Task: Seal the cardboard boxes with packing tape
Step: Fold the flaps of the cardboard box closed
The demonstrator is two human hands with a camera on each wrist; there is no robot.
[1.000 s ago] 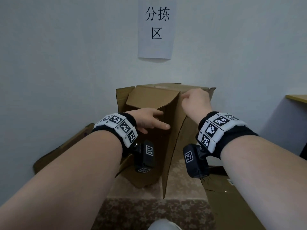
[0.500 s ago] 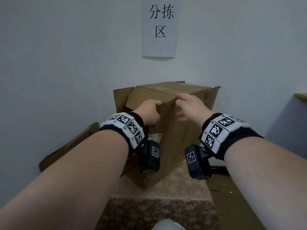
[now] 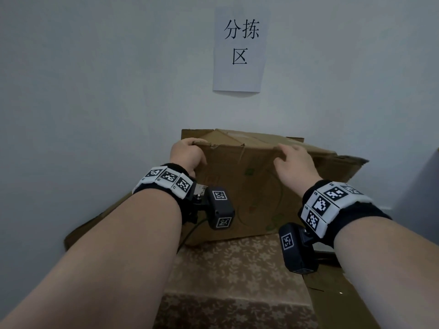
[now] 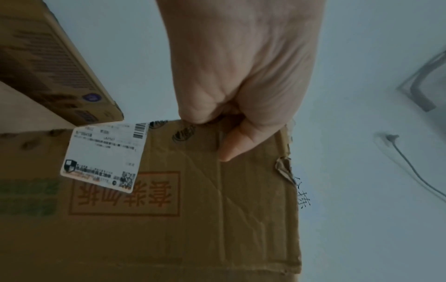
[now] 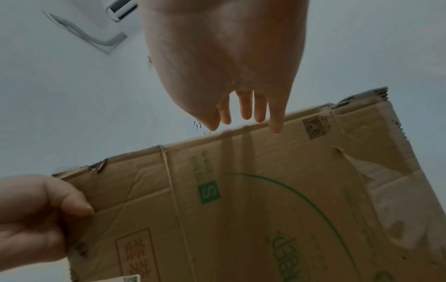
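A worn brown cardboard box (image 3: 251, 186) stands on a floral-patterned surface with its wide printed face toward me. My left hand (image 3: 187, 154) grips its top left corner, thumb on the front face and fingers curled over the edge; the left wrist view shows that grip (image 4: 226, 133) beside a white shipping label (image 4: 103, 154). My right hand (image 3: 291, 157) rests on the top edge further right. In the right wrist view its fingers (image 5: 246, 112) are straight, tips at the edge. No packing tape shows in any view.
A paper sign (image 3: 240, 48) hangs on the wall right behind the box. Flat cardboard (image 3: 95, 224) leans at the left and another sheet (image 3: 337, 293) lies at the lower right. A second box (image 4: 48, 66) shows in the left wrist view.
The box has turned from corner-on to face-on. My hands have spread apart along its top edge, the left one now gripping the left corner.
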